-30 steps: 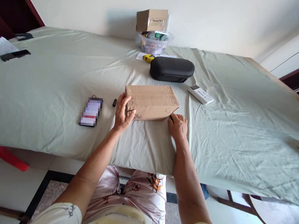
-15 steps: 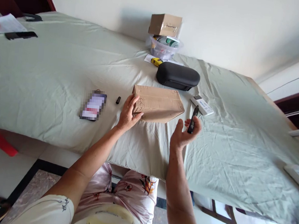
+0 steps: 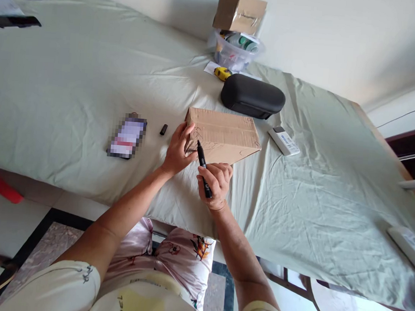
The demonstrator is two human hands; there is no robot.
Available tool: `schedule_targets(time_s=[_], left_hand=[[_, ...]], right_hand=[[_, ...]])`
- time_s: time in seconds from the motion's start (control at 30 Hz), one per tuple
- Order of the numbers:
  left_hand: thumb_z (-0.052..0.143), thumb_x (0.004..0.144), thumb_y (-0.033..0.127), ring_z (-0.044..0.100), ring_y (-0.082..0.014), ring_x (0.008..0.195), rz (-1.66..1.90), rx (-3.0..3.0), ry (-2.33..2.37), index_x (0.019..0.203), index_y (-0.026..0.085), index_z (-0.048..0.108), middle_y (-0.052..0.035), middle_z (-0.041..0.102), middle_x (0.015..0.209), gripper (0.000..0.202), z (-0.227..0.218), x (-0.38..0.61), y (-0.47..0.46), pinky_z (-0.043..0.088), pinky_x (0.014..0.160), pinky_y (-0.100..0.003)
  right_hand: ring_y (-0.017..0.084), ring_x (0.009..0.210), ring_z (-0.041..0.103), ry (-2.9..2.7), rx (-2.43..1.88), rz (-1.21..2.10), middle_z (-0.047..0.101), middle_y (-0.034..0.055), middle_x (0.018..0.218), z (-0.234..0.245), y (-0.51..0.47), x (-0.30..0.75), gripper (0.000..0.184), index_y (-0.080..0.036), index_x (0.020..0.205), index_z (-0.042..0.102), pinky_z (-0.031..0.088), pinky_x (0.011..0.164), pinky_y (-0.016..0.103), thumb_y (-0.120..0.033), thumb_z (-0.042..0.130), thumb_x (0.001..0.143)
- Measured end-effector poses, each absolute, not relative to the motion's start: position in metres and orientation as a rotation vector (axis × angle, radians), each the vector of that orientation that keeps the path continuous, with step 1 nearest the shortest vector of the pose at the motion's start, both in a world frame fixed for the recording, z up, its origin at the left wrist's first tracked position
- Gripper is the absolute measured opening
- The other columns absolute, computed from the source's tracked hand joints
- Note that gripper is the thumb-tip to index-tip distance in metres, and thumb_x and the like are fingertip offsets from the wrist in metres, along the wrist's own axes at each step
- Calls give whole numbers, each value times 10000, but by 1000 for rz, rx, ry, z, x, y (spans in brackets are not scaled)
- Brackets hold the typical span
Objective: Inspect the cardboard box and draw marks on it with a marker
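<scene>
A brown cardboard box (image 3: 227,133) lies on the pale green sheet (image 3: 73,78), with pen drawings on its near side. My left hand (image 3: 178,149) rests against the box's left end, thumb and fingers spread round the corner. My right hand (image 3: 215,182) is closed round a black marker (image 3: 204,167), whose tip points up at the box's near side, close to the drawings. The marker's small black cap (image 3: 163,129) lies on the sheet left of the box.
A phone (image 3: 127,137) lies left of the cap. Behind the box are a black oval case (image 3: 252,96), a white remote (image 3: 284,141), a yellow tape measure (image 3: 221,73) and a plastic tub (image 3: 235,54) with a small carton (image 3: 239,13) on top. Another remote (image 3: 409,245) sits at right.
My right hand lifted the marker from the box's right corner, turned it in the fingers, and brought it left to the near side by the drawings. The left hand stayed on the box.
</scene>
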State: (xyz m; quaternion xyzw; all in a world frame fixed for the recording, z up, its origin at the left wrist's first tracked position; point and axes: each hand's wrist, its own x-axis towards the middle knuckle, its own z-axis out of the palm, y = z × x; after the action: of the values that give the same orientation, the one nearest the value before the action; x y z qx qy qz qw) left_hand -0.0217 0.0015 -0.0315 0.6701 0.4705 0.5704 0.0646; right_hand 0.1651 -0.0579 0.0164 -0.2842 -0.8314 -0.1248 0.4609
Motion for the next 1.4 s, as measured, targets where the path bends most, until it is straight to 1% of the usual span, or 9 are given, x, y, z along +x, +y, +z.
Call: schedule_targets(time_s=[0.13, 0.3, 0.5, 0.77, 0.93, 1.07, 1.2, 1.27, 1.4], left_hand=[[691, 956, 563, 415, -339, 1583, 1721, 2012, 1430, 1640, 264, 318, -162, 429, 1684, 834, -31, -22, 2, 324, 1338, -516], [682, 953, 581, 453, -338, 1554, 1725, 2034, 1430, 1641, 263, 302, -171, 445, 1663, 848, -29, -21, 2, 363, 1315, -505], [685, 941, 606, 468, -329, 1537, 1735, 2021, 1380, 1633, 314, 310, -128, 463, 1656, 839, -30, -23, 4, 391, 1295, -483], [696, 943, 519, 441, -332, 1562, 1713, 2014, 1431, 1626, 239, 335, -178, 455, 1653, 822, -32, -23, 4, 348, 1319, -492], [695, 941, 570, 477, -321, 1540, 1720, 2034, 1408, 1636, 268, 308, -169, 467, 1645, 850, -32, -24, 5, 376, 1306, -483], [673, 942, 652, 491, -336, 1531, 1740, 2058, 1439, 1643, 257, 314, -186, 478, 1637, 880, -34, -26, 6, 408, 1286, -507], [657, 928, 727, 507, -350, 1523, 1764, 2078, 1436, 1657, 274, 311, -189, 489, 1632, 926, -36, -27, 7, 445, 1264, -524], [651, 957, 687, 498, -343, 1538, 1764, 2090, 1405, 1670, 276, 291, -190, 482, 1643, 899, -36, -28, 7, 434, 1277, -522], [658, 1000, 566, 434, -320, 1599, 1738, 2083, 1331, 1690, 297, 253, -169, 459, 1684, 844, -35, -33, 5, 374, 1326, -512]], right_hand=[[207, 918, 660, -2013, -650, -286, 719, 38, 967, 15, -58, 166, 304, -299, 1309, 611, 440, 956, 428, -229, 584, 1015], [200, 894, 663, -2073, -673, -264, 720, 16, 946, 8, -57, 165, 294, -308, 1285, 630, 409, 997, 444, -238, 607, 1000], [208, 938, 666, -2127, -674, -136, 724, 34, 982, 4, -54, 158, 307, -301, 1309, 661, 430, 984, 443, -249, 589, 1016], [212, 865, 671, -1959, -671, -158, 712, 43, 944, 13, -57, 160, 281, -283, 1280, 619, 472, 900, 428, -214, 557, 1015], [215, 881, 669, -2060, -678, -47, 707, 45, 951, 11, -56, 160, 285, -283, 1280, 644, 471, 894, 427, -234, 556, 1013], [231, 880, 655, -1937, -681, -44, 683, 56, 973, 9, -56, 169, 335, -307, 1319, 623, 505, 864, 435, -236, 561, 997], [266, 902, 633, -1625, -871, -127, 634, 73, 972, 11, -50, 191, 295, -310, 1285, 616, 512, 865, 470, -311, 515, 1007], [279, 957, 630, -1446, -1020, -162, 618, 92, 998, 15, -42, 207, 295, -277, 1260, 633, 505, 917, 493, -349, 465, 1028], [305, 1115, 614, -1386, -1387, -28, 629, 132, 1135, 15, -18, 238, 399, -226, 1316, 657, 485, 1019, 517, -415, 503, 1001]])
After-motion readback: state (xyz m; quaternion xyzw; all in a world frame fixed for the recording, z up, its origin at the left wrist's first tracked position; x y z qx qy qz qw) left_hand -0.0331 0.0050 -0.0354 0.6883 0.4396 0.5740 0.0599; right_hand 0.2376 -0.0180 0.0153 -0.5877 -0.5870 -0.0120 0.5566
